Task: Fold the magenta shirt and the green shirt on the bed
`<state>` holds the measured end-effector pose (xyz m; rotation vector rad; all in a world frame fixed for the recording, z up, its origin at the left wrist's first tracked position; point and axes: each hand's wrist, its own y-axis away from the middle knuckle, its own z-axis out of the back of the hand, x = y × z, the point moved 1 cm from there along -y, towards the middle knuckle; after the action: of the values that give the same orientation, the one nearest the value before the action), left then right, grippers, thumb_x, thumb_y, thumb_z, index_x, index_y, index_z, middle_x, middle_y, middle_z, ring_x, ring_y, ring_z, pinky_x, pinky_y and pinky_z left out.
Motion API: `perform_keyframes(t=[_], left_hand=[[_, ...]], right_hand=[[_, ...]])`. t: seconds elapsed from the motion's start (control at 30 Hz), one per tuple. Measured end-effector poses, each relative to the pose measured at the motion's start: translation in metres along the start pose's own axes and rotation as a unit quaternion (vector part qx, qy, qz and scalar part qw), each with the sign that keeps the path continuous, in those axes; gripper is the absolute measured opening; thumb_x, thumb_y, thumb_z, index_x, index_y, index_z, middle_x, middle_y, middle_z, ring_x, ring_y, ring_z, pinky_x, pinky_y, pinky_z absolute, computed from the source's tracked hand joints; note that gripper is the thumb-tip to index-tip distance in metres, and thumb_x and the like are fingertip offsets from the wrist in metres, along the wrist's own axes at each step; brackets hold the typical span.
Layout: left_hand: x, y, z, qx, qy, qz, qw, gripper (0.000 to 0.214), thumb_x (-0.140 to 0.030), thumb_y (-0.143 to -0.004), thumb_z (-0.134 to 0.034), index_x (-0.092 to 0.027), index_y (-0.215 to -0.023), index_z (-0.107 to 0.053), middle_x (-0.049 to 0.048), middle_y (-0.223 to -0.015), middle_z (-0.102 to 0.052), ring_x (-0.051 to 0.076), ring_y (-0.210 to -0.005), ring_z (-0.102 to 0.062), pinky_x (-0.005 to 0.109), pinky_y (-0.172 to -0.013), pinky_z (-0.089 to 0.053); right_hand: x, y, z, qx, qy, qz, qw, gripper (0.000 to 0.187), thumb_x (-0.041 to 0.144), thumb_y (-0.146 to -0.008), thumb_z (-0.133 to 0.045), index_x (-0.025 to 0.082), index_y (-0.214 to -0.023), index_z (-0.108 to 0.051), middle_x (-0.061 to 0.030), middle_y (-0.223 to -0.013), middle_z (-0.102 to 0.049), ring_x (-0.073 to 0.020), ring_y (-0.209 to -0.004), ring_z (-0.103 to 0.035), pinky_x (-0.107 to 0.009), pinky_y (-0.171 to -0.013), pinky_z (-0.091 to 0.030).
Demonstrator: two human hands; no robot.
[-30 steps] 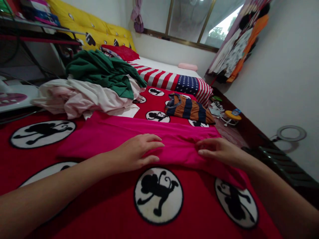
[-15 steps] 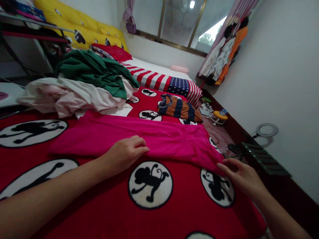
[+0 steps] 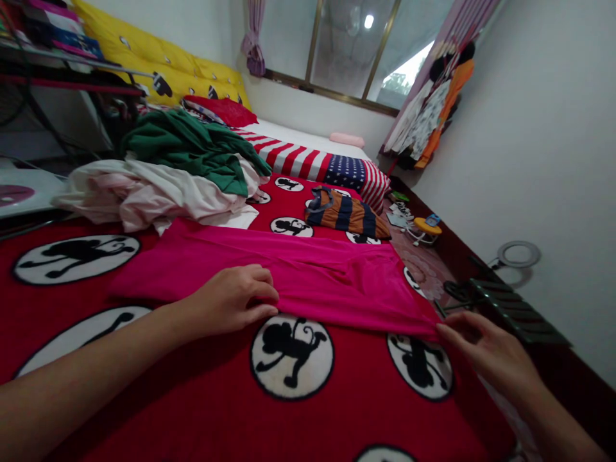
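A bright pink garment (image 3: 308, 269) lies lengthwise in a long strip across a red blanket (image 3: 202, 398) with black monkey figures in white circles. I cannot make out whether it is a top or trousers. My left hand (image 3: 238, 298) rests at the middle of its near edge, fingers curled and closed on the cloth. At the garment's right near corner, my right hand (image 3: 486, 343) pinches the hem between thumb and fingers. The near edge runs fairly straight between both hands. Wrinkles show in the cloth towards the right end.
Behind the pink garment sits a folded brown-and-navy striped garment (image 3: 346, 212). A heap of green cloth (image 3: 192, 144) and whitish-pink cloth (image 3: 154, 192) lies at the left. Beyond the bed's right edge stand a yellow stool (image 3: 427, 226) and a ring light (image 3: 518, 254).
My right hand has shifted slightly right and down with the garment's corner, and the near edge looks straighter. My left hand has moved a little left and down along that edge.
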<state>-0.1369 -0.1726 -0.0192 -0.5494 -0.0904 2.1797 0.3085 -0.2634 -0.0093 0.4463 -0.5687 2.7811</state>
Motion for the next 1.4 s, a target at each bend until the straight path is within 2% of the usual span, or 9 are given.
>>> perform_keyframes(t=[0.17, 0.33, 0.5, 0.63, 0.8, 0.93, 1.03, 1.23, 1.4], left_hand=[[0.000, -0.017, 0.006, -0.033, 0.037, 0.038, 0.998, 0.026, -0.033, -0.095, -0.050, -0.021, -0.095, -0.073, 0.0046, -0.098, -0.066, 0.016, -0.089, -0.062, 0.026, -0.081, -0.047], [0.023, -0.013, -0.016, -0.077, 0.006, 0.041, 0.996, 0.030, -0.028, -0.092, -0.053, -0.019, -0.117, -0.067, 0.0111, -0.127, -0.058, 0.023, -0.117, -0.055, 0.034, -0.101, -0.044], [0.025, 0.004, -0.028, -0.028, -0.085, 0.080, 0.993, 0.051, -0.037, -0.092, -0.053, -0.026, -0.142, -0.047, 0.0097, -0.154, -0.033, 0.032, -0.143, -0.025, 0.051, -0.116, -0.025], [0.022, 0.016, -0.017, 0.039, -0.076, 0.078, 0.993, 0.063, -0.052, -0.092, -0.049, -0.030, -0.149, -0.033, 0.0085, -0.160, -0.019, 0.032, -0.147, -0.012, 0.053, -0.117, -0.017], [0.042, 0.051, 0.013, 0.009, 0.019, 0.130, 0.991, 0.047, -0.051, -0.095, -0.044, -0.028, -0.135, -0.055, 0.0086, -0.154, -0.034, 0.029, -0.144, -0.024, 0.051, -0.115, -0.023], [0.074, 0.088, 0.035, -0.154, 0.022, 0.245, 0.957, 0.038, -0.046, -0.092, -0.048, -0.020, -0.103, -0.074, 0.0108, -0.125, -0.064, 0.025, -0.118, -0.057, 0.041, -0.104, -0.042], [0.094, 0.108, 0.047, -0.243, -0.105, 0.344, 0.901, 0.043, -0.050, -0.081, -0.061, -0.017, -0.107, -0.071, 0.0125, -0.114, -0.066, 0.028, -0.107, -0.060, 0.042, -0.098, -0.044], [0.100, 0.111, 0.050, -0.184, -0.126, 0.502, 0.836, 0.073, -0.076, -0.072, -0.054, -0.018, -0.113, -0.065, 0.0141, -0.103, -0.069, 0.033, -0.095, -0.064, 0.040, -0.081, -0.048], [0.099, 0.109, 0.049, -0.178, -0.106, 0.496, 0.843, 0.067, -0.068, -0.069, -0.062, -0.017, -0.111, -0.068, 0.0142, -0.103, -0.070, 0.034, -0.095, -0.064, 0.039, -0.079, -0.047]], right_hand=[[0.062, -0.021, -0.003, 0.026, -0.085, 0.066, 0.994, 0.034, 0.052, -0.077, -0.060, 0.022, -0.088, -0.071, -0.0053, -0.082, -0.072, -0.0214, -0.071, -0.066, -0.033, -0.065, -0.049], [0.122, -0.037, -0.050, 0.155, -0.182, 0.197, 0.951, 0.020, 0.036, -0.082, -0.059, 0.020, -0.088, -0.069, -0.0047, -0.086, -0.072, -0.0182, -0.075, -0.065, -0.030, -0.068, -0.049], [0.131, -0.046, -0.099, 0.111, -0.135, 0.231, 0.957, 0.025, 0.035, -0.086, -0.055, 0.020, -0.103, -0.066, -0.0084, -0.104, -0.066, -0.0211, -0.089, -0.063, -0.035, -0.077, -0.050], [0.123, -0.049, -0.119, 0.074, -0.074, 0.227, 0.968, 0.027, 0.037, -0.087, -0.052, 0.020, -0.104, -0.064, -0.0091, -0.109, -0.064, -0.0242, -0.094, -0.063, -0.039, -0.081, -0.050], [0.120, -0.043, -0.122, 0.042, -0.062, 0.237, 0.969, 0.031, 0.043, -0.090, -0.048, 0.021, -0.106, -0.064, -0.0086, -0.112, -0.063, -0.0248, -0.096, -0.063, -0.038, -0.077, -0.051], [0.121, -0.038, -0.119, -0.001, -0.061, 0.243, 0.968, 0.031, 0.043, -0.090, -0.049, 0.021, -0.106, -0.064, -0.0080, -0.108, -0.064, -0.0229, -0.086, -0.063, -0.035, -0.068, -0.050], [0.127, -0.030, -0.111, -0.049, -0.096, 0.272, 0.956, 0.028, 0.041, -0.090, -0.054, 0.020, -0.105, -0.063, -0.0083, -0.104, -0.064, -0.0223, -0.084, -0.063, -0.034, -0.070, -0.050], [0.158, 0.000, -0.098, 0.042, -0.180, 0.433, 0.882, 0.028, 0.037, -0.083, -0.069, 0.022, -0.105, -0.061, -0.0075, -0.096, -0.066, -0.0216, -0.088, -0.063, -0.033, -0.076, -0.049], [0.174, 0.008, -0.102, 0.128, -0.131, 0.480, 0.858, 0.013, 0.027, -0.092, -0.055, 0.022, -0.086, -0.065, -0.0052, -0.083, -0.066, -0.0182, -0.077, -0.061, -0.031, -0.069, -0.046]])
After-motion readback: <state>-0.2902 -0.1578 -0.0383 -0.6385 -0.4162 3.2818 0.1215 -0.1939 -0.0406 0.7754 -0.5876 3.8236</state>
